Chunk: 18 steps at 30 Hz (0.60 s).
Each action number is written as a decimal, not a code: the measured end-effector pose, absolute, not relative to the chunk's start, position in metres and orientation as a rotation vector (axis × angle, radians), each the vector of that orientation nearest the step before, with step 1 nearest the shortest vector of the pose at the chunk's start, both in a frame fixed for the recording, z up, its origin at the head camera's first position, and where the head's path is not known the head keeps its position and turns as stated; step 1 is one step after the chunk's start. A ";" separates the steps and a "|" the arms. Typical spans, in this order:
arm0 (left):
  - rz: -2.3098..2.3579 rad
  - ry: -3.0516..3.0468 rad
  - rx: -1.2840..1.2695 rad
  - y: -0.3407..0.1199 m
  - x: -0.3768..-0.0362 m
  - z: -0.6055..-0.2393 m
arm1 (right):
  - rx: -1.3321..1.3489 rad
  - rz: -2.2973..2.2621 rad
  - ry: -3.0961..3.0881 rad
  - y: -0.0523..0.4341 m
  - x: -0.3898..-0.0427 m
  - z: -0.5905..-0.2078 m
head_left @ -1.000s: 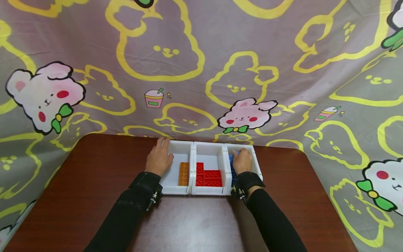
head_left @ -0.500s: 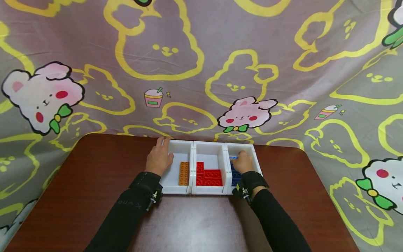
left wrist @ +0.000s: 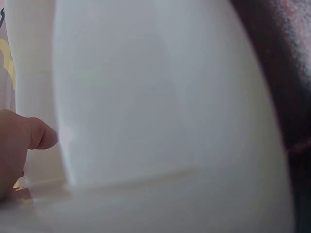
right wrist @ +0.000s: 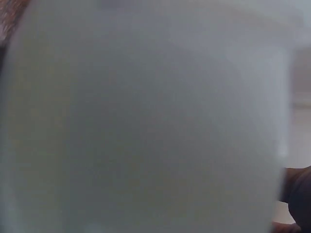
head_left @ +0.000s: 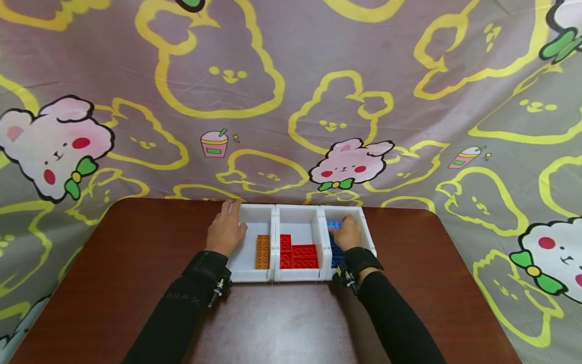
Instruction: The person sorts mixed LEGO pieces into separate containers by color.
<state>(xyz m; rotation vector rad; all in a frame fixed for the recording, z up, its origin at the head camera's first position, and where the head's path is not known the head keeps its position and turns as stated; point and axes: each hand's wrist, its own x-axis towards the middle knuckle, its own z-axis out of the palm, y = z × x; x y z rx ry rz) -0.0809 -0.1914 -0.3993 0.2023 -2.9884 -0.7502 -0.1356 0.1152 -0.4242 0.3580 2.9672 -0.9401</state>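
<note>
Three white bins stand side by side in the head view. My left hand point(head_left: 224, 232) rests on the outer wall of the left bin point(head_left: 250, 207), its thumb inside; that bin holds an orange toy brick point(head_left: 262, 252). In the left wrist view a thumb point(left wrist: 43, 136) lies against white plastic. My right hand point(head_left: 347, 234) is inside the right bin point(head_left: 367, 235), fingers bent down, its thumb at a lighter blue toy brick point(head_left: 334, 224). Darker blue bricks point(head_left: 335, 248) lie nearer me, partly under the hand. Its fingertips are hidden. The right wrist view is mostly blurred white plastic.
The middle bin point(head_left: 297, 207) holds red toy bricks point(head_left: 304, 256), set in an L shape along its near side. Under the bins is a dark brown tabletop point(head_left: 150, 253). A patterned cloth point(head_left: 273, 126) hangs behind the table.
My right thumb now points left and more of the lighter blue brick shows, a little farther back in the bin. My left hand stays on its bin. The head view shifts slightly.
</note>
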 end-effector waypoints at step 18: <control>-0.756 -2.969 0.190 -0.193 -0.079 -0.400 | 0.323 -0.818 2.769 0.111 -0.112 -0.385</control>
